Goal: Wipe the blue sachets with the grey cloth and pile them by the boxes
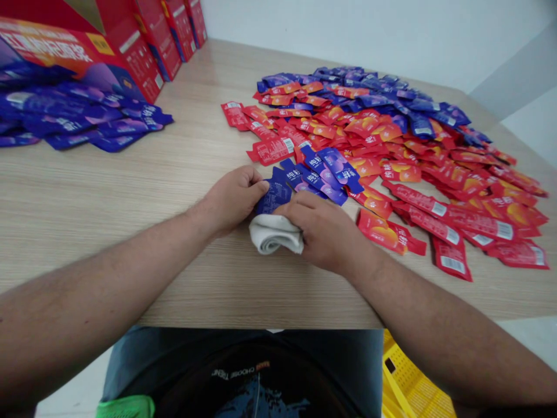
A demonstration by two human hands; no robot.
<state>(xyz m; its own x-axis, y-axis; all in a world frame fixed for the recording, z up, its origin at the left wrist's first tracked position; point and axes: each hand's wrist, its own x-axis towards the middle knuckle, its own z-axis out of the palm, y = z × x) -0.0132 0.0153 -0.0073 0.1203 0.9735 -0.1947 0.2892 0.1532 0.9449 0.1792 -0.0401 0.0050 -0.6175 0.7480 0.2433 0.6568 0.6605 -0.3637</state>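
My left hand [232, 200] pinches the edge of a blue foil sachet strip [274, 196] above the wooden tabletop [96, 203]. My right hand [322, 232] lies over a folded white cloth [276, 234], its fingers close to the same strip. Part of the cloth is hidden under that hand. More joined blue sachets [324, 174] fan out just beyond my fingers, overlapping a wide spread of red sachets [452, 212]. Blue sachets [365, 100] crowd the far side of that spread. A separate heap of dark blue sachets [73, 113] lies at the far left.
Several red printed cartons [143, 49] stand in a row along the far left of the table, the nearest one open. Below the near table edge are my dark shirt and lap, a green item [125, 406] and a yellow plastic crate [418, 377].
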